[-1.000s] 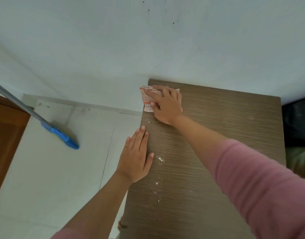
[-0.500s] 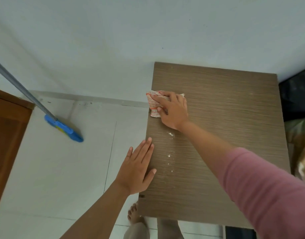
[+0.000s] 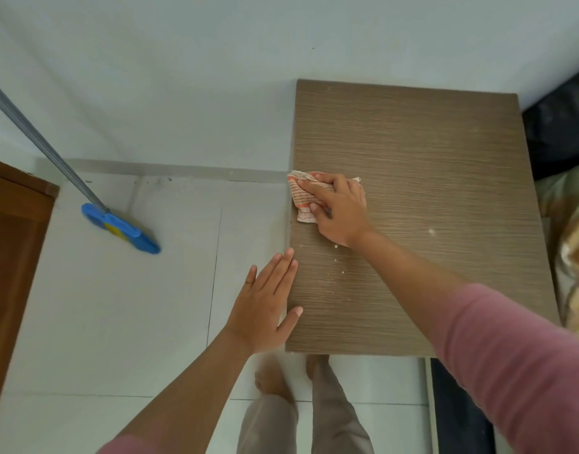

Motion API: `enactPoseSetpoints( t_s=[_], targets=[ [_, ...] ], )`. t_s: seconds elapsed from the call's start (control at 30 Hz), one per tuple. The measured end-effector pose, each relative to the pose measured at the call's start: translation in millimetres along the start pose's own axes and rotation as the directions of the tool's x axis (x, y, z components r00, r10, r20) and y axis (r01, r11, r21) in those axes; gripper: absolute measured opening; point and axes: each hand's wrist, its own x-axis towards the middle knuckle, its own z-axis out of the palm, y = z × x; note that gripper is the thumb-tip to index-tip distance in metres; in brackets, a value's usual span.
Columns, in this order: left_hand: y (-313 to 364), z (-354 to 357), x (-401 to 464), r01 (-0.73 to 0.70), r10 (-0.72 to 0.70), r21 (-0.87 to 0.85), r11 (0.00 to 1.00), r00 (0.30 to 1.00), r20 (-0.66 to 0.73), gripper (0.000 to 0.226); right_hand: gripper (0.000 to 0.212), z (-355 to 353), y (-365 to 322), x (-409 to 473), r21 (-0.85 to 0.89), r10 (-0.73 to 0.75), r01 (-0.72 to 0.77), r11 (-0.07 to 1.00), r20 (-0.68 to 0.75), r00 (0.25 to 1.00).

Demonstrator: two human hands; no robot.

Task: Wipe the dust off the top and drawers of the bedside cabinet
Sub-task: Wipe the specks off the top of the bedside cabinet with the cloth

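Observation:
The bedside cabinet's brown wood-grain top (image 3: 429, 178) fills the right half of the head view, with white dust specks (image 3: 336, 246) near its left side. My right hand (image 3: 339, 208) presses a crumpled white-and-orange cloth (image 3: 298, 194) onto the top at its left edge, fingers and thumb curled over the cloth. My left hand (image 3: 265, 306) lies flat with straight fingers against the cabinet's left edge, nearer to me, thumb resting on the top. The drawers are hidden below the top.
A blue broom head (image 3: 117, 229) on a grey handle leans on the white tiled floor at left. A brown wooden door (image 3: 9, 257) stands at the far left. Bedding (image 3: 573, 257) borders the cabinet on the right. My bare feet (image 3: 275, 378) stand at its front.
My right hand has dragged the cloth along the left edge from the back corner toward me. My left hand stays flat at the edge. The view has shifted back from the cabinet.

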Motion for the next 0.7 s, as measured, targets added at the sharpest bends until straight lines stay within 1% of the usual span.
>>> enactPoseSetpoints(
  t_s=[0.23, 0.5, 0.6, 0.7],
  targets=[
    [0.4, 3.9, -24.5, -0.035, 0.035, 0.0, 0.999, 0.999, 0.012, 0.072, 0.043, 8.6, -5.8, -41.4, 0.003, 0.027, -0.027, 1.0, -0.017, 0.999],
    [-3.2, 3.1, -35.5, -0.084, 0.083, 0.006, 0.996, 0.995, 0.049, 0.087, 0.044, 16.1, -9.2, -87.9, -0.029, 0.012, -0.011, 1.0, 0.009, 1.0],
    [-3.5, 4.5, -39.7, -0.096, 0.097, -0.023, 0.995, 0.994, 0.043, 0.089, 0.043, 19.0, -10.5, -101.1, -0.032, 0.001, 0.0, 0.999, 0.016, 1.0],
    [-3.9, 8.7, -43.3, -0.1, 0.1, -0.017, 0.995, 0.995, 0.024, 0.087, 0.045, 21.7, -13.3, -114.3, -0.015, -0.007, 0.007, 1.0, 0.014, 1.0]
  ],
)
